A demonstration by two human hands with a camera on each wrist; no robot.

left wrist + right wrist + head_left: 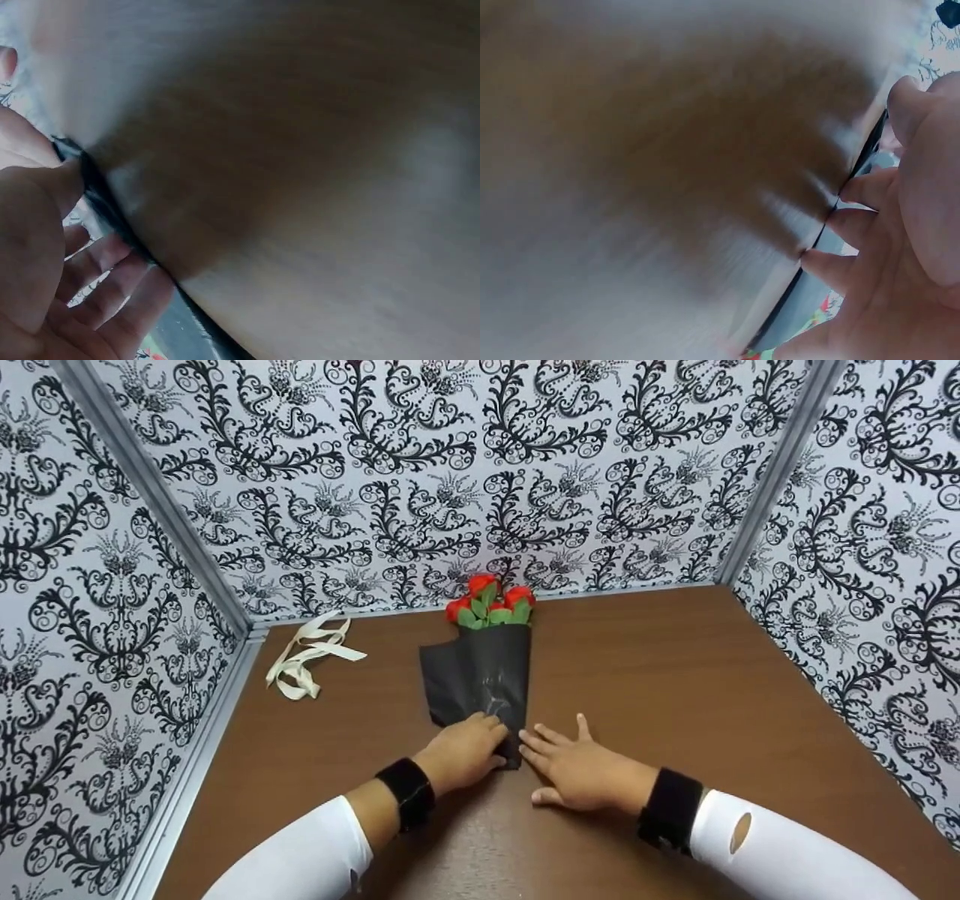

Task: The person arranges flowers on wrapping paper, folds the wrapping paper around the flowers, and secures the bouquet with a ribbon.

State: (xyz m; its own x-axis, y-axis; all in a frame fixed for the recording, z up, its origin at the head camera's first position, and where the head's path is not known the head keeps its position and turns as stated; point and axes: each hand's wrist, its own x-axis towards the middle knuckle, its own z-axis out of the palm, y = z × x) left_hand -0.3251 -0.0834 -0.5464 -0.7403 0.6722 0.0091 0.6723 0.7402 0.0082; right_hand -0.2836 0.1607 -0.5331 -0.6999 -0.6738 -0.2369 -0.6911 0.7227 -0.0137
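Note:
A bunch of red roses [480,585] with green leaves pokes out of the far end of black wrapping paper [499,667], which lies folded around the stems on the table. One loose flap of the paper spreads out to the left. My left hand [463,750] is over the near, narrow end, its fingers bent and its thumb at the bottom edge, holding the paper. Fingers spread and fairly straight, my right hand [581,769] lies flat on the table with its fingertips right at the paper's right edge. The stems are hidden inside the wrap.
A cream ribbon [304,660] lies in loose loops at the far left of the brown table [675,675]. Patterned black-and-white panels [480,472] with grey metal posts [161,502] stand around the back and sides, close behind the flowers.

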